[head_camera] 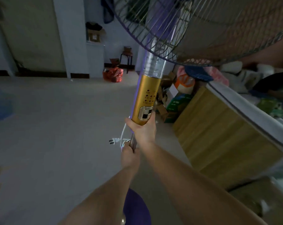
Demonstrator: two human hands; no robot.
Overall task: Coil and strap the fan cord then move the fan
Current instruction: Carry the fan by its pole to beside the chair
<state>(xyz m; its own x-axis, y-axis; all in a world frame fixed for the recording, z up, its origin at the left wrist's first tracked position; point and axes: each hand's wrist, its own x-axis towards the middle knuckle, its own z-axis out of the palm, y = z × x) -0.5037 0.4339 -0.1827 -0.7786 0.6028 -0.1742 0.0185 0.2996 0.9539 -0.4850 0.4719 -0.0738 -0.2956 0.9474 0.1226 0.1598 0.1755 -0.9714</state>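
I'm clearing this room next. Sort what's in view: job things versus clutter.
Job:
gold-and-purple pedestal fan
white cord with plug
right hand, left hand, both gripping the pole

Lying about:
orange plastic bag
dark stool
cardboard boxes
wood-panelled bed

Dim home room. A bed (235, 111) with a wooden side stands right, boxes (175, 103) piled beside it. Beyond the bed, a stool (127, 58) against the far wall.
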